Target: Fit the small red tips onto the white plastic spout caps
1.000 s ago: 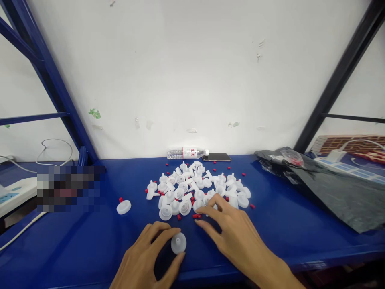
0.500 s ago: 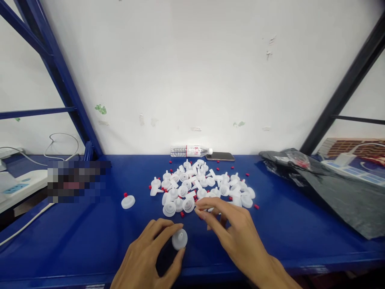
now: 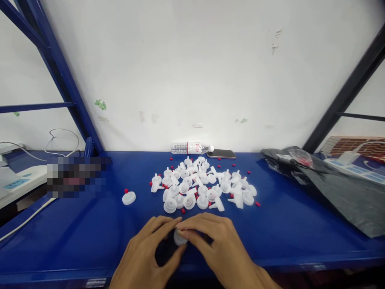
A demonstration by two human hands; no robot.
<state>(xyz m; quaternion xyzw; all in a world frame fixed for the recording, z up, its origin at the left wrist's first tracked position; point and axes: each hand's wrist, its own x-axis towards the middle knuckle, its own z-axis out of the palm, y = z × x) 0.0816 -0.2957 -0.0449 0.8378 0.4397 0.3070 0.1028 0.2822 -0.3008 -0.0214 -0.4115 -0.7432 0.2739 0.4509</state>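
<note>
My left hand [image 3: 150, 249] grips a white plastic nozzle cap [image 3: 179, 239] by its rim, between thumb and fingers, with the nozzle side up. Over it, my right hand [image 3: 212, 237] pinches a small red cap at the nozzle tip; only a trace of red shows, so how far it sits on is hidden. In front of both hands spreads a pile of white nozzle caps [image 3: 189, 202], with loose red caps [image 3: 183, 210] among and around them. Off to the left, one white nozzle cap [image 3: 129, 198] stands alone with a red cap on its tip.
Against the wall lie a clear plastic bottle [image 3: 192, 148] and a dark phone [image 3: 221, 153]. A black plastic bag [image 3: 325, 192] covers the right side of the blue table [image 3: 75, 241]. Power strips [image 3: 22, 181] and cables are at both sides, beside the rack posts.
My right hand has moved left and down from the pile's near edge to the nozzle cap in my left hand. My left hand has stayed nearly in place.
</note>
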